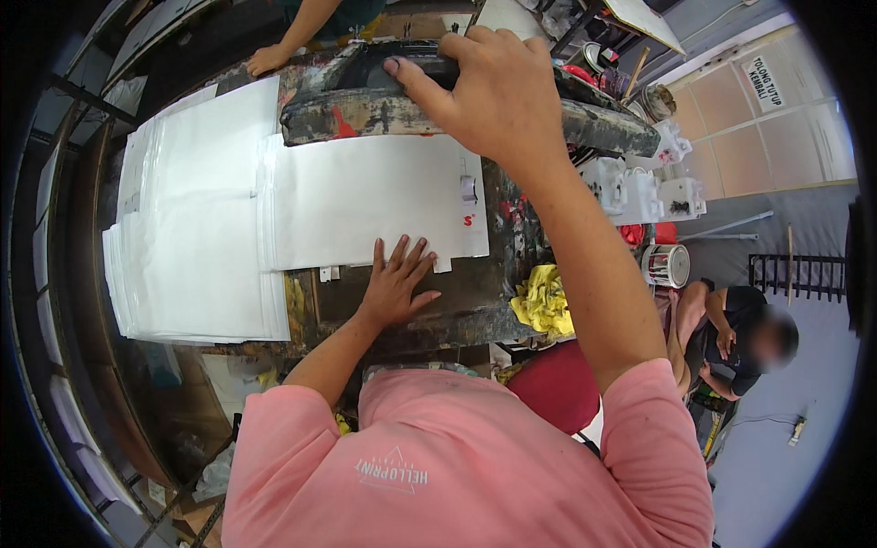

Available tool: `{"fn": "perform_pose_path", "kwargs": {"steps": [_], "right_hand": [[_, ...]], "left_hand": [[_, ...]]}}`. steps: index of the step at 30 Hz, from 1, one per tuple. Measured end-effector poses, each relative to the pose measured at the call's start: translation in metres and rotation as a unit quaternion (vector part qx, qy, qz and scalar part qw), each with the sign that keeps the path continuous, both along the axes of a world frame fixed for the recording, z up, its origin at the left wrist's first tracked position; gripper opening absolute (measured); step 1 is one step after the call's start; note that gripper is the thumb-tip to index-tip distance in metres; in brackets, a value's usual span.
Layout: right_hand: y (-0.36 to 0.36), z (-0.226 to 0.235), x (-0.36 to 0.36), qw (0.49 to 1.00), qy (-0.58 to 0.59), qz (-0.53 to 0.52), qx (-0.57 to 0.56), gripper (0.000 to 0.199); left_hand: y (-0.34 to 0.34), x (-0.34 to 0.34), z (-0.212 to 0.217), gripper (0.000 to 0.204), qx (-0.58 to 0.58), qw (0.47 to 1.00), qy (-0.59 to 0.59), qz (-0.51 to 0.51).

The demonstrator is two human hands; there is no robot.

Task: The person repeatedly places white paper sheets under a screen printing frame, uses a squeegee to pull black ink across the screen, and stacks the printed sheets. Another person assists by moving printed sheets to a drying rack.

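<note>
The left hand (395,279) presses flat, fingers spread, on the near edge of the white bag (365,196) under the frame. The right hand (489,91) wraps closed around the squeegee handle (411,64) beyond the bag. If the flat hand slips, the bag could shift and smear.

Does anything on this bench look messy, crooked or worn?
The bench and the bar under the right hand are caked in old paint. A crumpled yellow rag sits at the bench edge. The white sheet lies flat under the left hand.

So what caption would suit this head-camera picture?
Left hand flat on a white sheet; right hand grips a paint-stained bar above it, stacked white sheets alongside.
</note>
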State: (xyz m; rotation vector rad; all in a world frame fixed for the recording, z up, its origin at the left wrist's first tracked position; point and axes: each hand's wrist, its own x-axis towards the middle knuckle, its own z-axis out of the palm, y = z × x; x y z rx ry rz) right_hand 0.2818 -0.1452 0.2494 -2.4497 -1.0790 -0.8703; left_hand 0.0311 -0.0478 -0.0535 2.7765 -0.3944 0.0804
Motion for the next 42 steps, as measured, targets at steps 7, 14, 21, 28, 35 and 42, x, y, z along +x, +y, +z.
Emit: {"fn": "perform_pose_path", "kwargs": {"steps": [7,14,21,28,35,42], "right_hand": [[0.000,0.003,-0.003,1.000,0.010,0.003,0.005,0.065],[-0.001,0.015,-0.010,0.999,0.046,-0.014,-0.024,0.064],[-0.003,0.013,-0.010,0.998,0.056,0.004,-0.019,0.065],[-0.037,-0.056,-0.059,0.955,0.241,0.037,-0.166,0.062],[-0.041,-0.149,-0.018,0.922,0.354,0.081,-0.134,0.036],[0.040,-0.232,0.165,0.965,0.253,0.000,-0.073,0.042]], "left_hand": [[-0.001,0.001,-0.008,0.078,-0.002,1.000,-0.001,-0.002],[-0.006,-0.006,-0.009,0.078,-0.013,0.999,-0.036,-0.004],[-0.001,0.024,0.107,0.089,-0.401,0.901,-0.071,0.151],[0.032,0.030,0.218,0.123,-0.909,0.270,0.108,0.299],[0.036,-0.017,0.067,0.108,-0.836,0.353,0.245,0.341],[0.046,-0.026,0.045,0.090,-0.820,0.369,0.310,0.310]]}}
